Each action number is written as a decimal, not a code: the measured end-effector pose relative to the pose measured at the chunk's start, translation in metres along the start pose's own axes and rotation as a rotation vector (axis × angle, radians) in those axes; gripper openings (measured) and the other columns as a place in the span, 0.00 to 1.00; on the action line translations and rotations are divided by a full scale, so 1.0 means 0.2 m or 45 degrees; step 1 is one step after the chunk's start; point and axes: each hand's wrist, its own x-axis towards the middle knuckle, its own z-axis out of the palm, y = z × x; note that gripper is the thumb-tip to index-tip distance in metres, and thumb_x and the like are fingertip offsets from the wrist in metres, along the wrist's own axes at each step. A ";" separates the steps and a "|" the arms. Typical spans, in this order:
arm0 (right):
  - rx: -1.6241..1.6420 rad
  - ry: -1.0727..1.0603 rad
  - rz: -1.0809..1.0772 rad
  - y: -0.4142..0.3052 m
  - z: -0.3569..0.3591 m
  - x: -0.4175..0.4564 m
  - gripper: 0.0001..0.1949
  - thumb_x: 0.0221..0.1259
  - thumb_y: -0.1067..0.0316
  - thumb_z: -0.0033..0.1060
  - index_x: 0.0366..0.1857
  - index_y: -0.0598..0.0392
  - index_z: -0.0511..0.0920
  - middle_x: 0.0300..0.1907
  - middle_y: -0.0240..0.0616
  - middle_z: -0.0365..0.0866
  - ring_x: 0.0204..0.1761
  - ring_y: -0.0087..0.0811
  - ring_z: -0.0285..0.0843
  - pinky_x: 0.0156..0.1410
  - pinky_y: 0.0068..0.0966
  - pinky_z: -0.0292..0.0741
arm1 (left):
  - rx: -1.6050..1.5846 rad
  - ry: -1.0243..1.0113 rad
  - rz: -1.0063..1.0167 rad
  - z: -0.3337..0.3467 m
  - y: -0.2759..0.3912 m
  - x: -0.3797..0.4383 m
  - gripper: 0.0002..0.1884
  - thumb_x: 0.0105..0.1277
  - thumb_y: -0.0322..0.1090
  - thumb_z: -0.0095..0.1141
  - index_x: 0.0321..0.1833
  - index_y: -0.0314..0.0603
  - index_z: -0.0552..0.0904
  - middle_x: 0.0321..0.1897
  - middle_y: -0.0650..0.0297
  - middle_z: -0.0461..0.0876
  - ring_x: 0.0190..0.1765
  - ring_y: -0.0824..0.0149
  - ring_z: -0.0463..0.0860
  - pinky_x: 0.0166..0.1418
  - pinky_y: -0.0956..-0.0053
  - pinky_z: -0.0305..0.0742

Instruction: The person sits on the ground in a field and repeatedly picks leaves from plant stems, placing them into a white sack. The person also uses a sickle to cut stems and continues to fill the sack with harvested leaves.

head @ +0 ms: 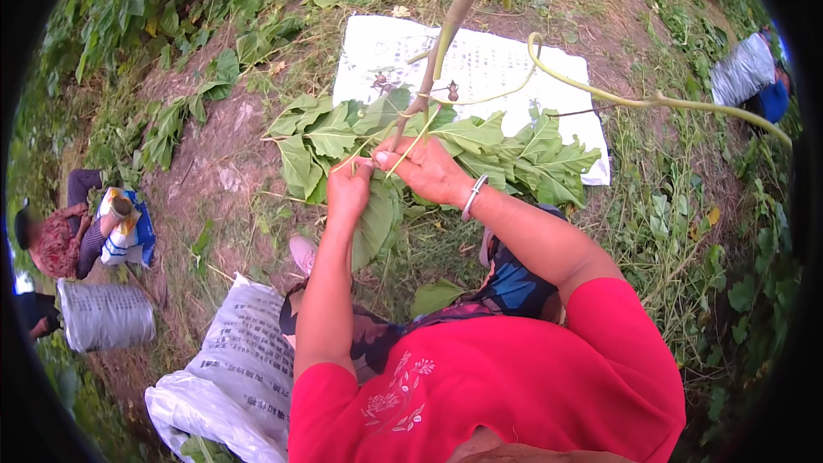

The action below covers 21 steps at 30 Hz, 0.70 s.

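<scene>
A brown branch (pixel 445 44) slants down from the top of the view to my two hands. At its lower end, my right hand (pixel 429 168), with a silver bangle on the wrist, is closed around the stem. A thin pale-green leaf stalk (pixel 415 143) crosses that hand by the thumb. My left hand (pixel 349 188) pinches a green stalk right beside it, fingertips almost touching. Below the fingers hangs a large green leaf (pixel 376 225). Behind my hands, a pile of broad green leaves (pixel 533 157) partly covers a white woven sack (pixel 540 71) laid on the ground.
A curling green vine (pixel 694 105) reaches in from the right. By my left side stands a printed white sack (pixel 241 341). A seated person (pixel 58 238) is at far left, near another full sack (pixel 106 315). At far right, a sack (pixel 742 71) stands near someone in blue.
</scene>
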 end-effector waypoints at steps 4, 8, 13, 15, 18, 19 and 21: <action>-0.058 -0.026 0.048 -0.05 -0.02 0.00 0.14 0.70 0.58 0.54 0.43 0.59 0.82 0.33 0.30 0.82 0.36 0.20 0.74 0.45 0.23 0.74 | -0.373 0.029 -0.111 0.02 0.01 -0.02 0.06 0.65 0.31 0.56 0.35 0.37 0.84 0.26 0.68 0.81 0.30 0.76 0.74 0.35 0.79 0.68; 0.200 0.122 0.010 0.03 -0.06 0.04 0.15 0.72 0.60 0.51 0.43 0.63 0.81 0.39 0.38 0.85 0.39 0.23 0.80 0.48 0.23 0.78 | -0.624 -0.045 -0.164 -0.01 0.07 -0.04 0.06 0.67 0.30 0.56 0.36 0.39 0.85 0.30 0.70 0.81 0.31 0.78 0.74 0.37 0.82 0.68; 0.660 0.225 0.153 -0.02 -0.14 0.07 0.15 0.72 0.60 0.51 0.44 0.63 0.79 0.41 0.44 0.85 0.39 0.28 0.84 0.46 0.26 0.82 | -0.535 -0.183 -0.020 -0.14 0.17 -0.07 0.05 0.67 0.32 0.58 0.36 0.39 0.84 0.34 0.70 0.82 0.40 0.77 0.75 0.49 0.81 0.68; 0.767 0.312 0.220 -0.04 -0.19 0.07 0.15 0.72 0.59 0.50 0.43 0.63 0.79 0.41 0.45 0.85 0.38 0.28 0.84 0.46 0.26 0.82 | -0.672 -0.126 -0.045 -0.23 0.18 -0.08 0.06 0.67 0.34 0.58 0.38 0.39 0.83 0.35 0.69 0.81 0.40 0.77 0.75 0.49 0.80 0.68; 0.796 0.516 0.216 0.00 -0.32 0.07 0.14 0.72 0.58 0.51 0.42 0.60 0.79 0.40 0.44 0.85 0.38 0.27 0.83 0.45 0.25 0.81 | -0.867 -0.145 0.006 -0.39 0.23 -0.08 0.07 0.69 0.35 0.56 0.42 0.39 0.80 0.30 0.67 0.78 0.34 0.76 0.74 0.41 0.84 0.69; 0.807 0.568 0.220 0.01 -0.35 0.08 0.14 0.72 0.58 0.51 0.42 0.59 0.79 0.40 0.44 0.85 0.38 0.26 0.83 0.45 0.25 0.81 | -0.870 -0.131 0.037 -0.43 0.22 -0.09 0.08 0.70 0.35 0.54 0.44 0.39 0.79 0.30 0.65 0.78 0.35 0.75 0.75 0.42 0.83 0.70; 0.784 0.621 0.166 0.02 -0.36 0.09 0.14 0.70 0.57 0.55 0.40 0.59 0.79 0.39 0.43 0.86 0.36 0.26 0.84 0.43 0.24 0.81 | -0.852 -0.142 0.107 -0.45 0.23 -0.11 0.08 0.70 0.35 0.53 0.45 0.38 0.79 0.31 0.62 0.79 0.40 0.71 0.77 0.45 0.79 0.72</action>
